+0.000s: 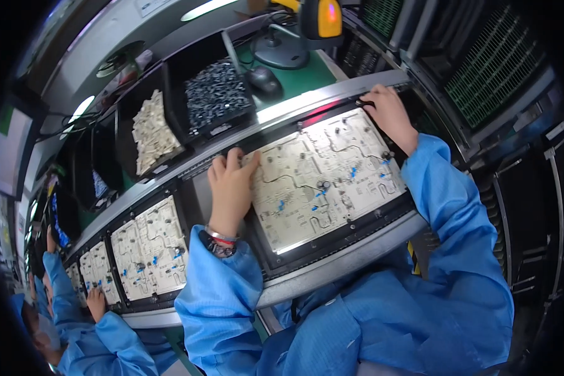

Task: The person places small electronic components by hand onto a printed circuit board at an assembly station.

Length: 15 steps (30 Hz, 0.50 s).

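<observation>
In front of me a large pale circuit board (288, 216), with blue and black parts standing on it, lies in a black carrier frame (351, 229) on the rail line. My left hand (230, 188) is at the frame's far left corner, fingers curled over the edge and thumb against the board's corner. At the far right corner, my right hand (390, 114) has its fingers closed around a black piece of the frame. Undersides of both grips are hidden. A red glow falls on the frame's far edge between my hands.
Beyond the rail (332, 94) stand a black bin of small dark parts (216, 94), a bin of cream parts (153, 131), a mouse (264, 81) and a yellow scanner (323, 19) on a stand. Further left, a co-worker's hand (96, 304) rests by another board (147, 250).
</observation>
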Available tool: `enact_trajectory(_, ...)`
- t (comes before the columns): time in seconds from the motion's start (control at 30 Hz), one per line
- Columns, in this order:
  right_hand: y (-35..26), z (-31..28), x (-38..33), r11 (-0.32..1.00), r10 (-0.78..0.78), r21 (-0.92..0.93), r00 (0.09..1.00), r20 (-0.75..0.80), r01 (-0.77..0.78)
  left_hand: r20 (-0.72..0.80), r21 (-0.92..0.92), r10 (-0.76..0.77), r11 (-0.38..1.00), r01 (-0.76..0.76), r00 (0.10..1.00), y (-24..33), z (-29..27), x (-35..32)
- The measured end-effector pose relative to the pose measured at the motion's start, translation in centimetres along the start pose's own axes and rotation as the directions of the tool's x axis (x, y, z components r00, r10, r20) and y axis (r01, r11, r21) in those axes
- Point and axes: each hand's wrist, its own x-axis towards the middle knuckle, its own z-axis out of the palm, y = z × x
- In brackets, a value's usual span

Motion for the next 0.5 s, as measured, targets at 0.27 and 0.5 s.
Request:
enact_trajectory(0.27, -0.5, 0.3, 1.8, 0.995, 0.065, 0.062, 0.988, 0.141, -0.074, -0.085, 0.093, 0.051, 0.995, -0.043, 0.995, 0.9, 0.5, 0.3)
enact_trajectory(0.5, -5.3, -3.3, 6.0, 0.982, -0.106, -0.111, 0.932, 0.347, 0.153, -0.149, 0.056, 0.093, 0.995, -0.085, 0.984, -0.9, -5.1, 2.9)
